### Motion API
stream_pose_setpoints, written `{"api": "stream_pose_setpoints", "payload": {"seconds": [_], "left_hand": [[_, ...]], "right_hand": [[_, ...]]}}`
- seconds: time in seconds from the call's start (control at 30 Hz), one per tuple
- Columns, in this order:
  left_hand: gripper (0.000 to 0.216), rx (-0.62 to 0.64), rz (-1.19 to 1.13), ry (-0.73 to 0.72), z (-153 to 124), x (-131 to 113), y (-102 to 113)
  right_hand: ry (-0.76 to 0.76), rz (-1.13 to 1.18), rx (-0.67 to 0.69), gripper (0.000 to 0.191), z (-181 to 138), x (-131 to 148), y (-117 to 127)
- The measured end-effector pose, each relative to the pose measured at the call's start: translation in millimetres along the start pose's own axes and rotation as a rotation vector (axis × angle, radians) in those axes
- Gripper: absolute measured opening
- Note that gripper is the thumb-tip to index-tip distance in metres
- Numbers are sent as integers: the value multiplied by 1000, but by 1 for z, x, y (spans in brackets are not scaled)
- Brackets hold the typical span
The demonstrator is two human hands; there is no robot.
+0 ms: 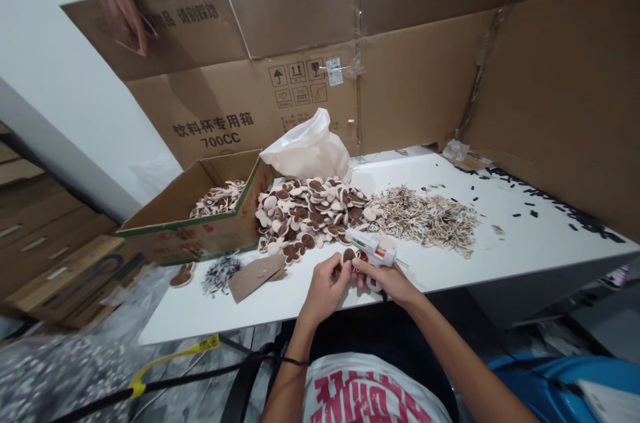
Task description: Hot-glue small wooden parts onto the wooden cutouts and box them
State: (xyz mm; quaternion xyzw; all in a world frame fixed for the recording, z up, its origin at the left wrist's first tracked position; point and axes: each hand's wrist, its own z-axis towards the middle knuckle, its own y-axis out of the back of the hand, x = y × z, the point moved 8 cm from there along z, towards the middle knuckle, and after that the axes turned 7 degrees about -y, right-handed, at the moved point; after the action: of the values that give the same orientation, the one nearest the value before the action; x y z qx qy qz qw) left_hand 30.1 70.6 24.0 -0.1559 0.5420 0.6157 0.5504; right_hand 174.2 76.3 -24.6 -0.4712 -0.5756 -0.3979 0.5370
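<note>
Near the table's front edge, my left hand [326,289] pinches a small brown-and-cream felt piece [350,255] between thumb and fingers. The fingertips of my right hand [393,281] close on the same piece from the other side. A white hot glue gun [373,246] with an orange patch lies just beyond and against my right hand; whether that hand's lower fingers also grip its handle, I cannot tell. Right behind is a heap of brown-and-cream felt pieces [315,209]. To its right spreads a pile of thin cream loops [425,213], perhaps hair ties.
An open cardboard box [195,239] holds more felt pieces, beside a white bag [313,149]. Grey-black bits [221,274] and a cardboard scrap [256,276] lie front left. Small black pieces [565,209] are strewn right. Tall cardboard walls [425,83] enclose the table; another person's hand [127,16] rests on top.
</note>
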Motion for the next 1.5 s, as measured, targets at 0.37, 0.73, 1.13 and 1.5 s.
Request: {"api": "stream_pose_setpoints", "payload": {"seconds": [0.37,0.73,1.13,1.5], "left_hand": [[57,-42,-176,55,-4,6,1],[45,-30,-8,31,-1,4,1],[40,-14,2,-33,5,7,3],[43,-28,-21,0,8,11,5]], "right_hand": [[-37,96,-48,51,4,-6,3],[18,20,-14,52,4,-6,0],[18,78,-29,50,9,8,0],[19,60,-3,51,11,11,-2]]}}
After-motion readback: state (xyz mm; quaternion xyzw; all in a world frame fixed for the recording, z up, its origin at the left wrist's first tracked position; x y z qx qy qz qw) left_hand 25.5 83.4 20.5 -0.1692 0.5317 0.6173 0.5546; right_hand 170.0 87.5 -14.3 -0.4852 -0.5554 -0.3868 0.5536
